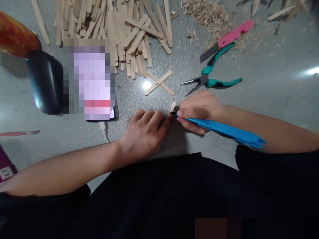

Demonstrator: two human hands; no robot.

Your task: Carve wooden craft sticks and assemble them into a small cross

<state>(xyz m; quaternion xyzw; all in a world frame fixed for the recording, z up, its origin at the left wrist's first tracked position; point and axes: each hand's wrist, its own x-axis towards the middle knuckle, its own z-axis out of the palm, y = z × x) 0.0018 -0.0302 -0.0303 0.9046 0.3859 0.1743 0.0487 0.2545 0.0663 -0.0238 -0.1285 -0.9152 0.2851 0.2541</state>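
My left hand (pixel 147 131) rests on the table with its fingers curled. Its index finger and thumb press down a wooden craft stick (pixel 173 107), of which only one end shows. My right hand (pixel 201 111) is closed around a long, flat blue-handled knife (pixel 224 130). The knife's dark tip meets the stick beside my left fingertips; the exact contact is hidden. Just beyond my hands, two craft sticks lie crossed in an X (pixel 159 83), the upper one with a small slot in its middle.
A heap of craft sticks (pixel 99 20) lies at the back, with wood shavings (pixel 209 13) to its right. Needle-nose pliers (pixel 204 79) and a pink-handled saw-like blade (pixel 235 33) lie right. A phone (pixel 113 114) on a cable (pixel 103 127) and a dark mouse (pixel 46 83) stand left.
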